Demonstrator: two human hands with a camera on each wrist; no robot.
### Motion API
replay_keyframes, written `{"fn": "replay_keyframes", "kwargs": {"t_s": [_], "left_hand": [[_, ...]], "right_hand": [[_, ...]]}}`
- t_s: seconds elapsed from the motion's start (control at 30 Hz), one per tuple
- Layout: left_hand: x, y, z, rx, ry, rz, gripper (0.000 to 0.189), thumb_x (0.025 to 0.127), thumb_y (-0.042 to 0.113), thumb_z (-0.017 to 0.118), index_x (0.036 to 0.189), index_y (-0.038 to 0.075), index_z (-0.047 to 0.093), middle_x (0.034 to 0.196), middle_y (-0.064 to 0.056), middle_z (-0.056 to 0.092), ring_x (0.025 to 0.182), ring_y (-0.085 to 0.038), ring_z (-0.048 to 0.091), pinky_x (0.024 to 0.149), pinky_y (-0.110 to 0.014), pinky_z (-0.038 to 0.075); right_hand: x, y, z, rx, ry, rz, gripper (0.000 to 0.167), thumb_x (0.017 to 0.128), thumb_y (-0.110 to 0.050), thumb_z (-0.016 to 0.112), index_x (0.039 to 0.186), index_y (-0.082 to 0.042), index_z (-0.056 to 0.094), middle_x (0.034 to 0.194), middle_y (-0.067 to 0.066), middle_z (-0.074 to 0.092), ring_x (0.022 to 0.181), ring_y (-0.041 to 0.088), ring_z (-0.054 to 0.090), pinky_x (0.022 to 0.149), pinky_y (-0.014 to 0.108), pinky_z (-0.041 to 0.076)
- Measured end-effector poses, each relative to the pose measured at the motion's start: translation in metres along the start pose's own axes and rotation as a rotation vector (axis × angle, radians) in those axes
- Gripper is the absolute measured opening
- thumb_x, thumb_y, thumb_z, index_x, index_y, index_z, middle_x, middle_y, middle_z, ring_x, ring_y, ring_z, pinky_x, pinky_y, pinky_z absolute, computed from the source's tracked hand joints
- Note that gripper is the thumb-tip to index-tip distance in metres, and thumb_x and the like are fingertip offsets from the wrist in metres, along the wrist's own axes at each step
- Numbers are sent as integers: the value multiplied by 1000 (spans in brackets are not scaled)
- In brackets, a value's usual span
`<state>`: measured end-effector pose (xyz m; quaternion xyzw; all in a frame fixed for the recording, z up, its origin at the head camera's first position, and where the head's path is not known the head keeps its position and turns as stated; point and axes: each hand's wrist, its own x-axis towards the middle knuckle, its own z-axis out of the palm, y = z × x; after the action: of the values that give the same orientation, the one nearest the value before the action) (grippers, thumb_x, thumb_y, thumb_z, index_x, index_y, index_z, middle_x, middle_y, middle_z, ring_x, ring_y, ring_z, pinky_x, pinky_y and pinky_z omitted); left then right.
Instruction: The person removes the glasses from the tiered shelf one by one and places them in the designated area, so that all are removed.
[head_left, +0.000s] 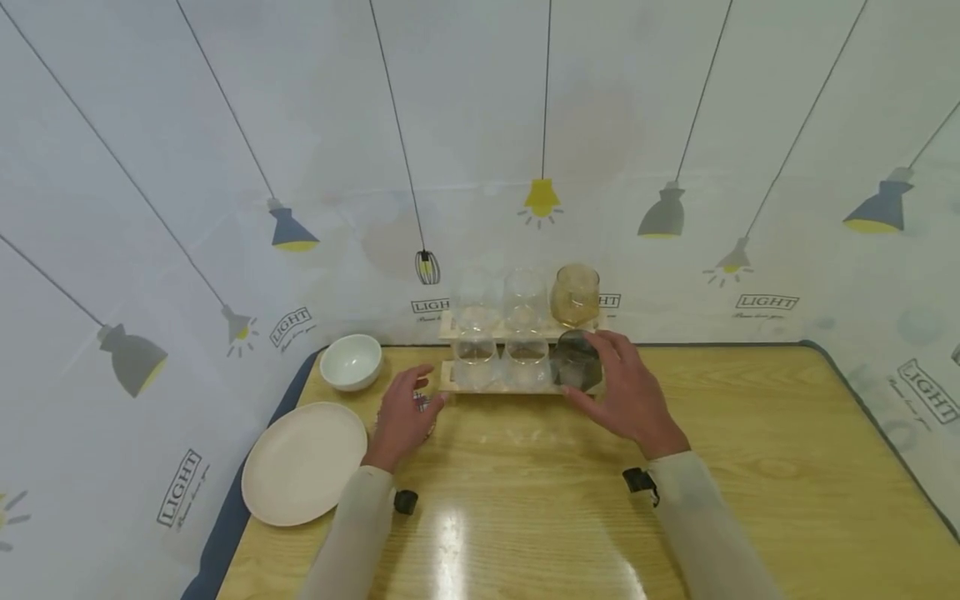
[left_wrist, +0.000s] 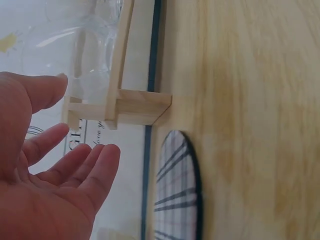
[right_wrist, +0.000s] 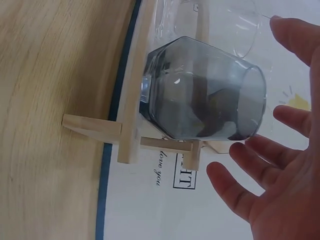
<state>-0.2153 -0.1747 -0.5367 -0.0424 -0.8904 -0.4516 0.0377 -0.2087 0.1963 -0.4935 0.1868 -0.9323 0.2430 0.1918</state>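
We see the right hand (head_left: 628, 392) at the grey glass (head_left: 576, 360), which stands on the front tier of the wooden rack (head_left: 450, 377), rt end. In the rt wrist view the fingers (right_wrist: 240, 192) are spread and straight round the glass w/o closing on it; a gap shows btwn palm and glass, so the hand is released, not grasping. Grey glass (right_wrist: 202, 95) is upright on the rack rail (right_wrist: 129, 135).

Left hand (head_left: 401, 417) hovers at the rack's left end, palm loose, fingers relaxed (left_wrist: 80, 165), holding nothing; just under it lies a checked coaster (left_wrist: 177, 190) on the bench (head_left: 750, 467).

On the rack also: two clear glasses (head_left: 501, 362) on the front tier, an amber glass (head_left: 575, 295) on the back tier. White bowl (head_left: 351, 361) and plate (head_left: 303, 462) sit at the bench's left.
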Motion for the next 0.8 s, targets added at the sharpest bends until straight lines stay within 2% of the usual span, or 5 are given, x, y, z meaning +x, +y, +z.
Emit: {"fn": "replay_keyframes", "kwargs": {"t_s": [0.2, 0.33, 0.53, 0.67, 0.8], "left_hand": [[12, -11, 7, -64, 19, -61, 53, 102, 28, 72, 150, 10, 57, 149, -15, 57, 134, -35, 63, 106, -48, 56], [17, -16, 13, -86, -10, -117, 51, 104, 30, 69, 150, 12, 56, 152, -14, 56, 135, -33, 63, 107, -49, 55], [21, -16, 20, -150, -38, -173, 45, 106, 29, 66, 148, 15, 57, 150, -12, 59, 135, -33, 62, 106, -49, 56], [25, -14, 25, -190, -11, -178, 41, 106, 27, 67, 145, 16, 60, 146, -13, 62, 133, -34, 63, 106, -50, 56], [29, -12, 31, -206, 14, -180, 37, 107, 27, 65, 143, 18, 62, 144, -15, 63, 133, -35, 63, 104, -50, 56]], "right_hand": [[6, 3, 9, 88, -1, 47, 86, 91, -47, 82, 157, -10, 42, 155, 22, 44, 133, 44, 55, 95, 64, 54], [10, 6, 12, 151, -12, 88, 83, 93, -45, 80, 156, -8, 41, 155, 22, 43, 136, 43, 52, 104, 66, 49], [23, 8, 4, 233, 7, 162, 85, 97, -51, 74, 160, -7, 38, 157, 21, 42, 136, 43, 49, 106, 66, 45], [38, 11, 2, 288, 47, 195, 87, 98, -52, 72, 162, -7, 34, 158, 23, 40, 139, 43, 47, 104, 66, 45], [52, 20, 6, 329, 115, 229, 85, 99, -44, 73, 162, -6, 33, 156, 23, 42, 138, 40, 48, 103, 63, 50]]}}
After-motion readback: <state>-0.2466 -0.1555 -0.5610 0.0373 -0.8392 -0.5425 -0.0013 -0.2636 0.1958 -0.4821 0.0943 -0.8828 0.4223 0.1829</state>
